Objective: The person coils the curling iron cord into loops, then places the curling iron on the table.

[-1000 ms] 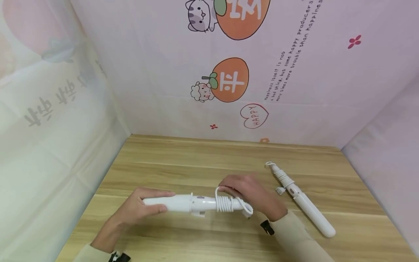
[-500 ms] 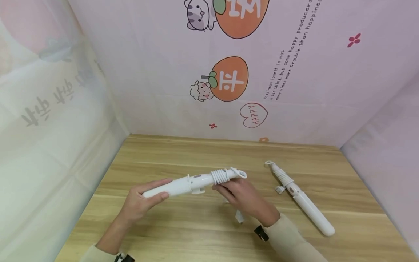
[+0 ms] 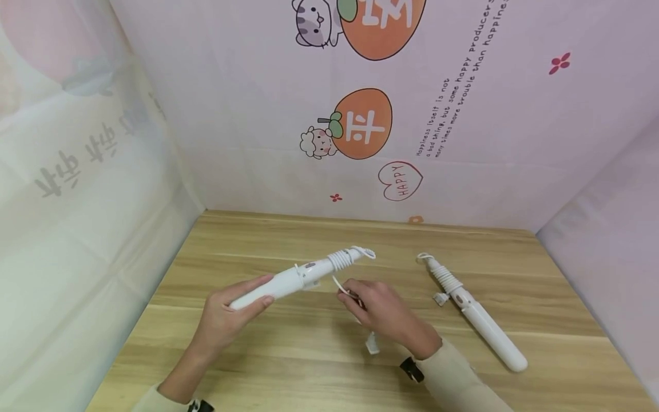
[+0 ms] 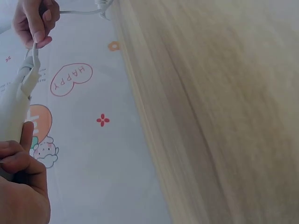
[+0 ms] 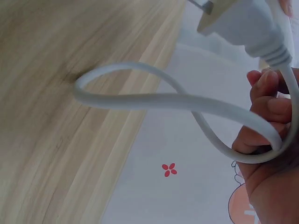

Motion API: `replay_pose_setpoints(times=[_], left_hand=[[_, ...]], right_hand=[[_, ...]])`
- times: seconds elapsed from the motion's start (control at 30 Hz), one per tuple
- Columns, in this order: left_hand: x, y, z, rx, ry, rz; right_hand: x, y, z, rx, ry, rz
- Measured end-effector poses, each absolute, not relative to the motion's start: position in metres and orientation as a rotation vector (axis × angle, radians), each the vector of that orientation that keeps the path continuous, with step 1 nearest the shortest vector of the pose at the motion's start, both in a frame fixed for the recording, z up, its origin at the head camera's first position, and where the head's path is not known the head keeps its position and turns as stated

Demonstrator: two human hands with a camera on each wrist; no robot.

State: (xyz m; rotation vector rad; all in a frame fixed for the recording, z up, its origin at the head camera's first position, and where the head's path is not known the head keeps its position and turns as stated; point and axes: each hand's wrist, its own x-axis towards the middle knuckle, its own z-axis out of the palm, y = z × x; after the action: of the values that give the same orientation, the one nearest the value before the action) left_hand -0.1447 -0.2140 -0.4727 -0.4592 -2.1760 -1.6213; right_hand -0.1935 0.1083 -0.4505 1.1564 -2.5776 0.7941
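A white curling iron (image 3: 285,282), its cord coiled round the handle, is held tilted with the coiled end up and to the right. My left hand (image 3: 221,312) grips its thick, smooth end, thumb on the near side. My right hand (image 3: 383,309) curls its fingers round a loose length of white cord (image 5: 163,100), just below and right of the coils. From that hand hangs the two-pin plug (image 3: 372,344), seen large in the right wrist view as a white plug (image 5: 243,23). In the left wrist view, the right hand (image 4: 37,23) pinches the cord beyond the iron.
A second white curling iron (image 3: 491,335) lies diagonally on the wooden table (image 3: 247,372) at the right, its cord wound on, with its plug (image 3: 440,298) beside it. Printed cloth walls (image 3: 257,171) enclose the table at the back and both sides.
My left hand has tilted the curling iron so its coiled end rose. My right hand has come away from the coils, drawing out a length of cord, and the plug now hangs below it.
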Motion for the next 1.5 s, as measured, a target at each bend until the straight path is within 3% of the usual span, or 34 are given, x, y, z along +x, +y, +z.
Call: replay_pose_setpoints(times=[0.37,0.9,1.33,1.5], left_hand=[[-0.146,-0.217,-0.469,-0.364,-2.168,-1.386],[-0.148,-0.229,-0.467,-0.839,-2.328,-0.966],[-0.149,-0.237,-0.470,-1.181,-2.411,-1.482],[-0.148,-0.239,-0.472,-1.058,-2.443,-1.783]], right_hand=[[-0.197,0.120,-0.453,1.125,-2.674,0.964],[-0.206,0.132,-0.439,1.175,-2.431,0.955],[-0.217,0.133,-0.445,1.372,-2.412,0.683],[-0.218,0.132,-0.449,1.398,-2.451,0.758]])
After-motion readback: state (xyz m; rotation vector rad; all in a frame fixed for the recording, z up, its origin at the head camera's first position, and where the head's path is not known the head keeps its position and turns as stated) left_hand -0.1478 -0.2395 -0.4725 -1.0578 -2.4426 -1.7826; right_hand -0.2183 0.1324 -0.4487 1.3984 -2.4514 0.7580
